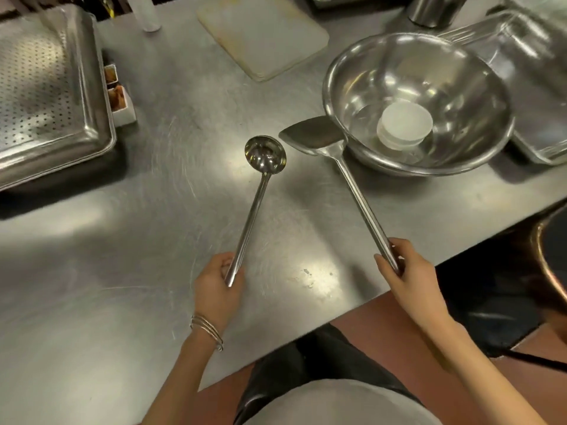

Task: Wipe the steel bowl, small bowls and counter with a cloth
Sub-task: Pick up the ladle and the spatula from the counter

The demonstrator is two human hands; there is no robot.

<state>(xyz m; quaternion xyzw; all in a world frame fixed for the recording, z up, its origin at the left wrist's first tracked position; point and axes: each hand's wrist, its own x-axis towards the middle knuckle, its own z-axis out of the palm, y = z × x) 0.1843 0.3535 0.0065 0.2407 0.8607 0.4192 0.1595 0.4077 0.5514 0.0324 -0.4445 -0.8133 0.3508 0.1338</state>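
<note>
A large steel bowl (417,102) stands on the steel counter (159,210) at the right. Small white bowls (404,125) sit stacked upside down inside it. My left hand (217,283) grips the handle end of a steel ladle (265,154), whose cup lies on the counter's middle. My right hand (402,268) grips the handle end of a steel spatula (313,134); its blade lies against the big bowl's left side. No cloth is in view.
A perforated steel tray (46,93) fills the far left, with small white containers (121,102) beside it. A white cutting board (264,35) lies at the back. A clear container (534,56) stands behind the bowl, a steel cup (432,9) at the back right. The counter edge runs diagonally below my hands.
</note>
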